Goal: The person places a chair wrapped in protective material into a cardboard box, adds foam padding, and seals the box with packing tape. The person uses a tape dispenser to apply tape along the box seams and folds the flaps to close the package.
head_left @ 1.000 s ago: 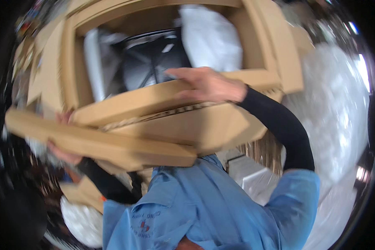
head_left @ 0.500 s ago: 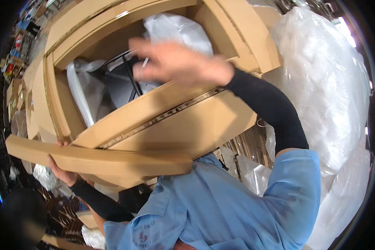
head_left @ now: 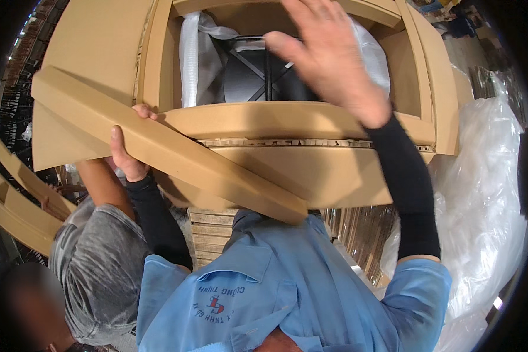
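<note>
My left hand (head_left: 130, 149) is closed around a long brown cardboard edge strip (head_left: 182, 155), which slants across the front left of a big open carton (head_left: 311, 120). The strip's near end reaches my shirt front. My right hand (head_left: 337, 64), fingers stretched out and nothing in it, hovers over the carton's right half. Inside the carton sits a black metal frame (head_left: 268, 73) with crossing bars over a dark surface. White foam wrap (head_left: 190, 67) lines the left side, and more wrapped white material (head_left: 374, 56) shows at the right, partly behind my right hand.
Open carton flaps (head_left: 94, 47) spread out around the box. A co-worker in a grey shirt (head_left: 102, 270) is close on my left. Clear plastic wrapping (head_left: 481, 205) bulges at the right. Curved cardboard pieces (head_left: 23, 217) stand at the far left, and slatted wood (head_left: 211, 232) lies below.
The carton now appears squarer and farther right in view. My left hand has raised the strip's far end, tilting it more steeply. My right hand has moved right, and the co-worker shows more fully.
</note>
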{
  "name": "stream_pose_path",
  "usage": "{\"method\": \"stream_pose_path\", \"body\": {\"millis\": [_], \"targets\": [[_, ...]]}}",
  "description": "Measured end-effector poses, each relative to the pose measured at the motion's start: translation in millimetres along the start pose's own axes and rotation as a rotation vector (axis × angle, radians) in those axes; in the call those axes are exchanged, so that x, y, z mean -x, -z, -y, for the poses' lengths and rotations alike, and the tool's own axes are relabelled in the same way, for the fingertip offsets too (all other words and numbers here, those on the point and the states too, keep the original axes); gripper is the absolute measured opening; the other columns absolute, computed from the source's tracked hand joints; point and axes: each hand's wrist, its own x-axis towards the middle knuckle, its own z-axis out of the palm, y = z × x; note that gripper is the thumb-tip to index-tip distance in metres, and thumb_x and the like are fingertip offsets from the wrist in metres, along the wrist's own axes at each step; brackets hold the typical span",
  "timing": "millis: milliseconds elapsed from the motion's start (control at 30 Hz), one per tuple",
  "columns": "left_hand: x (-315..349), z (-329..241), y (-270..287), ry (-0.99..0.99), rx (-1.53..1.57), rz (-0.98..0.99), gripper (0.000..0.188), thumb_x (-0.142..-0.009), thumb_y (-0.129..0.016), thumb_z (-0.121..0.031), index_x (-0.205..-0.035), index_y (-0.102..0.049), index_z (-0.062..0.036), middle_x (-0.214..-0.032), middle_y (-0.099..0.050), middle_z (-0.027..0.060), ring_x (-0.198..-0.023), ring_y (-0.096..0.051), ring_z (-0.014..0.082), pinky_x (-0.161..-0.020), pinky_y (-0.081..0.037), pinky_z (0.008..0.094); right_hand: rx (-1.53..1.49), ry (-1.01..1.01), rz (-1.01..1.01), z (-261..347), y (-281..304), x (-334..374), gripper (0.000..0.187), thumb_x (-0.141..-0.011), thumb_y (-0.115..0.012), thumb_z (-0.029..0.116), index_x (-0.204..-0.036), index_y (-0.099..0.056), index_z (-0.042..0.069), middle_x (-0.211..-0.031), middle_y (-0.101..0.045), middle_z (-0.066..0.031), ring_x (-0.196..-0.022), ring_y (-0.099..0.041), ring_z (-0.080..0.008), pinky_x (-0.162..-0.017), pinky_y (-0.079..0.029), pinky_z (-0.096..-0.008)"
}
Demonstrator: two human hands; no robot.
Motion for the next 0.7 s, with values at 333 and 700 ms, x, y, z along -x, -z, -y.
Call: {"method": "stream_pose_path", "body": {"millis": [333, 700], "targets": [[-5, 13, 44, 0.154, 0.39, 0.398, 0.078, -0.099, -0.038, -0.056, -0.15, -0.032, 0.0023, -0.147, -0.043, 0.0165, -0.147, -0.028, 0.036, -0.123, -0.016, 0.0503, -0.21, -0.03, 0.34, 83, -47, 63, 0.053, -0.096, -0.053, 0.053, -0.103, -0.066, 0.001, -0.094, -0.068, -0.0149, -0.087, -0.069, -0.0311, -0.075, -0.054, -0.0431], [-10, 22, -15, -0.061, 0.053, 0.299, 0.054, -0.093, -0.051, -0.047, -0.125, -0.047, -0.0044, -0.106, -0.046, 0.009, -0.104, -0.047, 0.024, -0.119, -0.021, 0.0518, -0.137, -0.099, 0.362, 27, -1, -7, 0.049, -0.096, -0.053, 0.051, -0.095, -0.071, 0.006, -0.084, -0.07, -0.0189, -0.083, -0.07, -0.0376, -0.069, -0.056, -0.0509]]}}
